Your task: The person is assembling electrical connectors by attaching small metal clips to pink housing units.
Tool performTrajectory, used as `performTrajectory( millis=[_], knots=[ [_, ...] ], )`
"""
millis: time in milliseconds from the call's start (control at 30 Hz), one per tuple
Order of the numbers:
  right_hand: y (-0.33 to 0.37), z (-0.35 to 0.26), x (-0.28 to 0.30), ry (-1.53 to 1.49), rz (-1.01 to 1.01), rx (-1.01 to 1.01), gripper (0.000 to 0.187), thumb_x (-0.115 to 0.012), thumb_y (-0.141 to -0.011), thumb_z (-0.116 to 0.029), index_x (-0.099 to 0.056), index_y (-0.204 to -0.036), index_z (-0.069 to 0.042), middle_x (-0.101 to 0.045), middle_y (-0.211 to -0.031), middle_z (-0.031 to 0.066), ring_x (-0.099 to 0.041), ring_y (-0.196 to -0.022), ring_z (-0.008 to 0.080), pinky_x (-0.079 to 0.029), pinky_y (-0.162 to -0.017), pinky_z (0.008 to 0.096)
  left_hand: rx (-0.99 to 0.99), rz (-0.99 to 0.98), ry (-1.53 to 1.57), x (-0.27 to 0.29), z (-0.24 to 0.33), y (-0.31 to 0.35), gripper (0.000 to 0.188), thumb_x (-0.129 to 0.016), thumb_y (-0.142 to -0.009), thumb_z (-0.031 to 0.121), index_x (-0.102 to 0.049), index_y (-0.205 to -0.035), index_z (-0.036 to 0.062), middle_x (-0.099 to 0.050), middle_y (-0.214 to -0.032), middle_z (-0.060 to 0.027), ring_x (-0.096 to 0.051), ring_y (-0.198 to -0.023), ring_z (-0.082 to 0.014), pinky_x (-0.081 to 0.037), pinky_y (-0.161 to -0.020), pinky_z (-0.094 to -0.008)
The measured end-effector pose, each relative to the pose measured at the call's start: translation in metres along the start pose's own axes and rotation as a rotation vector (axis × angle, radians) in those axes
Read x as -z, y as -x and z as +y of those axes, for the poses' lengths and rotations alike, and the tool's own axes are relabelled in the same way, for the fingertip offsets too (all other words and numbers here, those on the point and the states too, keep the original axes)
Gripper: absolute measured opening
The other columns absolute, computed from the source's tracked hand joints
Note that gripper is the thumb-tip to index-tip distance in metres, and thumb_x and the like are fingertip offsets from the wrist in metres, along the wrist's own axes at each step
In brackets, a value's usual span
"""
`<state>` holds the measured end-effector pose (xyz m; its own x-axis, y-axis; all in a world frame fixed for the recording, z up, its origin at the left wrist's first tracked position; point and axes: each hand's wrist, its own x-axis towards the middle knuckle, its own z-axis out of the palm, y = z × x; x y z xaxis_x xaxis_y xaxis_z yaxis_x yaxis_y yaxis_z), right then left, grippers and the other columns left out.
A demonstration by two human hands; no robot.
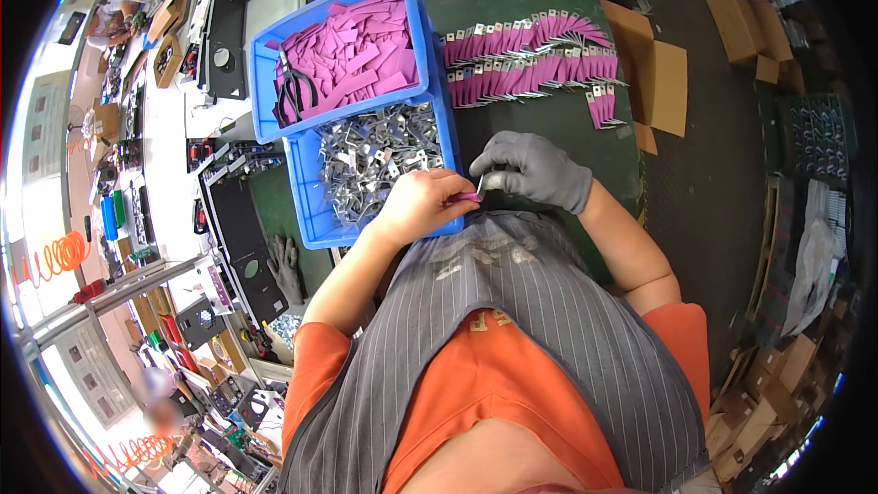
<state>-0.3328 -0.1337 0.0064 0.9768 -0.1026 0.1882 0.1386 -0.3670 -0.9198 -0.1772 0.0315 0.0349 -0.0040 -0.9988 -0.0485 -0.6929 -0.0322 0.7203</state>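
My bare left hand is closed, pinching a small pink strip near the front edge of the green table. My right hand, in a grey glove, meets it from the other side, fingertips closed on a small metal bracket that touches or nearly touches the strip. Beside my left hand stands a blue bin of loose metal brackets. Behind it, another blue bin holds a heap of pink strips, with black-handled pliers lying on them.
Rows of brackets with pink strips lie on the green table beyond my right hand. A cardboard box stands off the table's right edge. Left are a grey glove, black metal panels and a workbench with coiled orange hoses.
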Motion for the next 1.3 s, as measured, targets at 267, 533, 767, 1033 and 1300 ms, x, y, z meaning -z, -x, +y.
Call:
performTrajectory(
  millis=[267,533,767,1033,1300],
  knots=[
    [0.086,0.084,0.032,0.814,0.425,-0.388,0.016,-0.065,-0.074,-0.019,-0.065,-0.088,-0.013,-0.057,-0.091,0.0088,-0.054,-0.09,0.0285,-0.045,-0.08,0.0389,0.191,0.191,0.09,-0.018,-0.016,0.005,0.04,-0.072,-0.074,0.013,-0.058,-0.111,0.0094,-0.056,-0.109,-0.0072,-0.056,-0.067,-0.0173,-0.049,-0.063,-0.0304],
    [0.113,0.124,0.04,1.098,0.599,-0.668,0.021,-0.068,-0.067,-0.019,-0.063,-0.088,-0.016,-0.054,-0.1,0.0071,-0.047,-0.102,0.0284,-0.039,-0.087,0.044,0.238,0.122,0.098,-0.027,-0.019,0.013,0.036,-0.069,-0.076,0.013,-0.058,-0.111,0.0118,-0.056,-0.105,-0.0073,-0.058,-0.068,-0.0177,-0.049,-0.062,-0.0315],
    [0.111,0.159,0.054,1.138,0.474,-0.757,0.022,-0.066,-0.074,-0.025,-0.061,-0.094,-0.018,-0.054,-0.101,0.0048,-0.047,-0.103,0.0291,-0.039,-0.086,0.0444,0.217,0.056,0.131,-0.022,-0.012,0.014,0.028,-0.065,-0.08,0.017,-0.06,-0.106,0.0103,-0.061,-0.095,-0.0092,-0.06,-0.065,-0.0233,-0.049,-0.06,-0.0342],
    [0.074,0.141,0.03,0.965,0.748,-0.449,0.031,-0.064,-0.079,-0.03,-0.058,-0.104,-0.015,-0.056,-0.1,0.0092,-0.048,-0.102,0.0292,-0.035,-0.092,0.0445,0.242,0.419,-0.318,0.05,-0.046,0.009,0.01,-0.065,-0.079,0.021,-0.068,-0.087,0.0147,-0.064,-0.081,-0.0062,-0.062,-0.079,-0.0254,-0.05,-0.069,-0.0375],
    [-0.045,0.032,-0.034,0.671,0.426,0.158,0.021,-0.061,-0.08,-0.03,-0.061,-0.09,-0.012,-0.06,-0.088,0.0055,-0.056,-0.088,0.026,-0.041,-0.082,0.0398,0.409,0.241,-0.449,0.111,-0.118,-0.055,0.025,-0.068,-0.074,0.027,-0.068,-0.096,0.0171,-0.067,-0.091,-0.0052,-0.063,-0.087,-0.0262,-0.05,-0.079,-0.0382]
  ],
)
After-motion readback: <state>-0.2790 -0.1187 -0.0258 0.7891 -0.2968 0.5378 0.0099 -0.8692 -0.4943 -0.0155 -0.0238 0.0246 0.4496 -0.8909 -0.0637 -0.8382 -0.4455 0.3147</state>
